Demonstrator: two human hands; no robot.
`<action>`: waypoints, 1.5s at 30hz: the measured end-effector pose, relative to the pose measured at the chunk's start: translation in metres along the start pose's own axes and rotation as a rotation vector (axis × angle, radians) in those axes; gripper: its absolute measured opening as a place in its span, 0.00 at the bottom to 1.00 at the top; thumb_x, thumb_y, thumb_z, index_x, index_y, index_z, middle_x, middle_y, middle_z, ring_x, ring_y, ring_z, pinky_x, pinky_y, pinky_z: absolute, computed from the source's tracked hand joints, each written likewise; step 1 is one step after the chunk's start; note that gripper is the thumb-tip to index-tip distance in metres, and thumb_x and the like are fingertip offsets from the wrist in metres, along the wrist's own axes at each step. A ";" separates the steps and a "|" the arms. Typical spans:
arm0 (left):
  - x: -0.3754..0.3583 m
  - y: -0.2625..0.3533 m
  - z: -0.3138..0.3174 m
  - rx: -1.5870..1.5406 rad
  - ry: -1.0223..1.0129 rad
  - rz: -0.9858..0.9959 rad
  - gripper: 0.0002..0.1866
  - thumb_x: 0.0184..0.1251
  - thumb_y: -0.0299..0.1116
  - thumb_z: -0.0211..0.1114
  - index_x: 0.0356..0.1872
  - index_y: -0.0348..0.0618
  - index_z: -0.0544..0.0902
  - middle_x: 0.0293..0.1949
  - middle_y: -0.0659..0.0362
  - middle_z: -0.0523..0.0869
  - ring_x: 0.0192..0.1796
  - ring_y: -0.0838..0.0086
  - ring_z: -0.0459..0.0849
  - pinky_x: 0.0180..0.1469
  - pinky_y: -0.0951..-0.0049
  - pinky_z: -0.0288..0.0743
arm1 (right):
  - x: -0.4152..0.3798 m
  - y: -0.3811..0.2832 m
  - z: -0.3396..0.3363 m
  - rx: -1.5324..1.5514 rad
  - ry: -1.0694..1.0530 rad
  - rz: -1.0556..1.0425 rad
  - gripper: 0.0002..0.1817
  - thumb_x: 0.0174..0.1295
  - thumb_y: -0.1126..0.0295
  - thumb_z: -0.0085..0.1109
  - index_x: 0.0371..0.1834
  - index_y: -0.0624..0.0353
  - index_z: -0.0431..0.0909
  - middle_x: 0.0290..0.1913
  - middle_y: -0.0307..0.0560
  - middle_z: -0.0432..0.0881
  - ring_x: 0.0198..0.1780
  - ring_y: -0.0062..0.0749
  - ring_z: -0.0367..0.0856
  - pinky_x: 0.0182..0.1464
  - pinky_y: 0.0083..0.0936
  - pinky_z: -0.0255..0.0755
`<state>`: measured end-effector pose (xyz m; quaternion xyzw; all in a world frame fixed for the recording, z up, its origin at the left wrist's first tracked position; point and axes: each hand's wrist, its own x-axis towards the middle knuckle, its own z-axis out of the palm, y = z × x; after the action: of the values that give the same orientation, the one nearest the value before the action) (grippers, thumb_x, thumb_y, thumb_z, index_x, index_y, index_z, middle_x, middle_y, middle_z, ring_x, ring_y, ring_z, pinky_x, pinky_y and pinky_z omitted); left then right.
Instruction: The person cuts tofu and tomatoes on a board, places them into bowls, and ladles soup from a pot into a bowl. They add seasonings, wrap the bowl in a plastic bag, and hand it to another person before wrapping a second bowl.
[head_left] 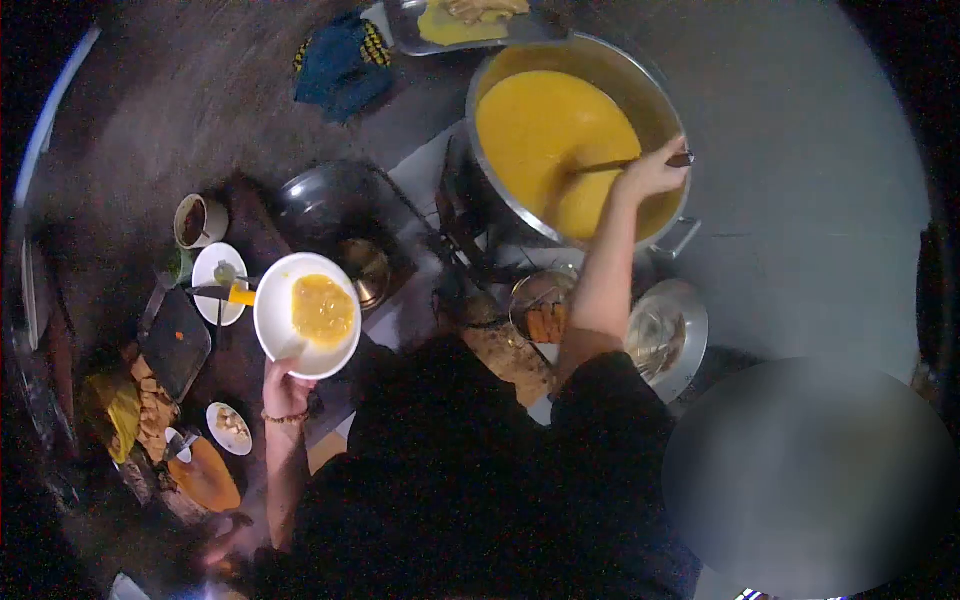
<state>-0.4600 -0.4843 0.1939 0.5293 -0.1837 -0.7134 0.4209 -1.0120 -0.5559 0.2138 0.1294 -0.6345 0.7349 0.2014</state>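
Observation:
My left hand [288,392] grips the near rim of a white bowl [272,315] that holds a little yellow soup with pale lumps in it. My right hand [655,172] is closed around the handle of a ladle [608,166] over a large metal pot [655,90]. Yellow soup [545,110] fills much of the pot, and the ladle's lower end is partly sunk in it. Beside the bowl lies a knife with a yellow handle [242,296], its blade across a small white dish [212,262].
A dark wok [325,200] sits left of the pot. Above are a metal tray [405,30] and a blue cloth [345,70]. A metal basin [690,320] and a bowl of orange pieces [545,322] lie near my right arm. A small dish [230,430] stands lower left.

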 end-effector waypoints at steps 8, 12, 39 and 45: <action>0.002 0.004 0.017 0.177 0.042 0.054 0.25 0.50 0.29 0.56 0.52 0.35 0.64 0.34 0.51 0.79 0.21 0.70 0.80 0.17 0.79 0.75 | -0.070 0.005 0.080 -0.049 -0.932 0.027 0.21 0.49 0.54 0.64 0.18 0.63 0.73 0.16 0.39 0.71 0.21 0.20 0.65 0.25 0.21 0.61; 0.013 0.010 0.043 0.249 -0.026 0.050 0.25 0.54 0.34 0.58 0.53 0.37 0.64 0.34 0.53 0.80 0.20 0.74 0.79 0.18 0.81 0.75 | -0.001 0.005 0.084 0.291 -0.286 0.195 0.19 0.51 0.56 0.61 0.17 0.61 0.70 0.15 0.36 0.66 0.19 0.25 0.64 0.24 0.23 0.59; 0.116 0.041 0.125 0.252 -0.263 0.021 0.25 0.53 0.29 0.57 0.54 0.44 0.64 0.35 0.53 0.81 0.24 0.73 0.83 0.25 0.79 0.80 | 0.055 -0.180 -0.105 0.534 -1.087 -0.088 0.21 0.51 0.65 0.60 0.09 0.55 0.60 0.10 0.35 0.57 0.13 0.25 0.58 0.19 0.24 0.50; 0.138 0.051 0.157 0.244 -0.369 0.118 0.22 0.54 0.26 0.55 0.52 0.40 0.63 0.37 0.50 0.80 0.27 0.68 0.84 0.26 0.78 0.82 | 0.011 -0.262 -0.106 0.462 -1.754 -0.548 0.27 0.47 0.61 0.66 0.05 0.57 0.56 0.08 0.40 0.56 0.10 0.32 0.59 0.16 0.30 0.47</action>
<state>-0.5943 -0.6527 0.2054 0.4251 -0.3732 -0.7447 0.3540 -0.8943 -0.4202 0.4327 0.8168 -0.3458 0.4101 -0.2125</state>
